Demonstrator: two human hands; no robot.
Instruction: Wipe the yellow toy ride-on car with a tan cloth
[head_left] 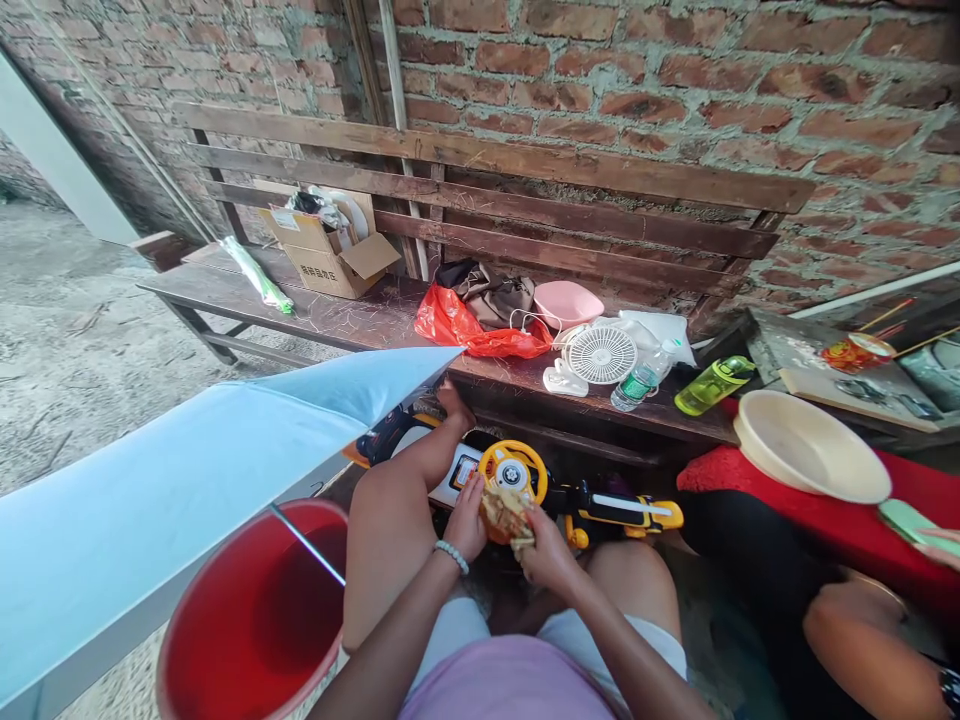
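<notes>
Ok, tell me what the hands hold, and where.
What looks like a crumpled tan wrapper: left hand at its left edge, right hand at its bottom end.

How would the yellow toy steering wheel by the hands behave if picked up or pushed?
The yellow toy steering wheel looks like moulded plastic, so it is probably stiff and light for its size. It seems attached to the black-and-yellow toy beneath it, so pulling may drag that along. Its round rim could roll if it came free.
</notes>
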